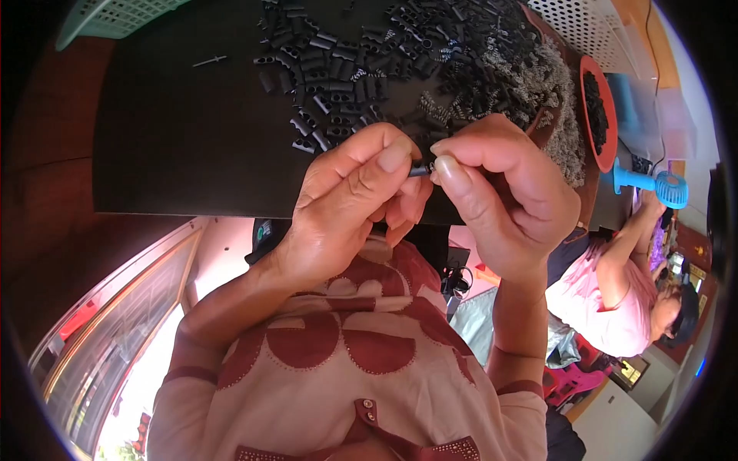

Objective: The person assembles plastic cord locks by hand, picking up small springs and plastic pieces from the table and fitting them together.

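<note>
My left hand point(346, 184) is closed around a small black plastic piece point(418, 168), whose end sticks out between thumb and forefinger. Thumb and forefinger of my right hand point(511, 192) pinch together right at that end. What they hold there is tiny and mostly covered by the fingertips. Both hands are raised over the near edge of the dark table point(184, 146). Beyond them lie many loose black plastic pieces point(338, 73), some with holes. A heap of small metal coil springs point(538, 69) spreads to the right of these.
A thin pin-like part point(209, 61) lies alone at the left. Baskets, one green point(92, 24) and one white point(580, 31), stand at the back. On the right are a red bowl point(612, 123) of black parts, a blue fan point(670, 190) and another person point(607, 292).
</note>
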Demonstrator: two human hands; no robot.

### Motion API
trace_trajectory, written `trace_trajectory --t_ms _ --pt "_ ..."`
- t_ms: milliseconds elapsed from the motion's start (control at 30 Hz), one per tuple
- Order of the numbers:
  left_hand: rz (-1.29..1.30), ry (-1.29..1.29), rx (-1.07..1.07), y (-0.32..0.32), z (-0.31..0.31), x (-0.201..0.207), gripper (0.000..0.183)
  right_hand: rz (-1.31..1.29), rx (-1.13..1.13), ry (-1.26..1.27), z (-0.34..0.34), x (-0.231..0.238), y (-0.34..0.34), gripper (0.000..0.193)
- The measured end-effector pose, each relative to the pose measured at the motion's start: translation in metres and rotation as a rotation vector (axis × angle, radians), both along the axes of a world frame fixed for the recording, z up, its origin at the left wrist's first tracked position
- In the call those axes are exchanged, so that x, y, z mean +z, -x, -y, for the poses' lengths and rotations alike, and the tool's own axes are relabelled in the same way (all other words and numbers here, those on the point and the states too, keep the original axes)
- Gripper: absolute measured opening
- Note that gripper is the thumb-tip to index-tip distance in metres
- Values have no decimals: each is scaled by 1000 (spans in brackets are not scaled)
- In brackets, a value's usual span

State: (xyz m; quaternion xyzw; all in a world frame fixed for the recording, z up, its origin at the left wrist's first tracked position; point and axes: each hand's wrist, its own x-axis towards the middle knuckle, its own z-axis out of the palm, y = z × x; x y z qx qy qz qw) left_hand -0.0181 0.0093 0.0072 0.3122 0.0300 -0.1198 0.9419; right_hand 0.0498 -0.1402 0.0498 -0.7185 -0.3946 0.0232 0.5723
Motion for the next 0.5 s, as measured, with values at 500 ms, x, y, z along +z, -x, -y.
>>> trace_trajectory --t_ms 500 --pt "63 -84 27 6 -2 -4 31 326 -150 66 -8 -7 17 17"
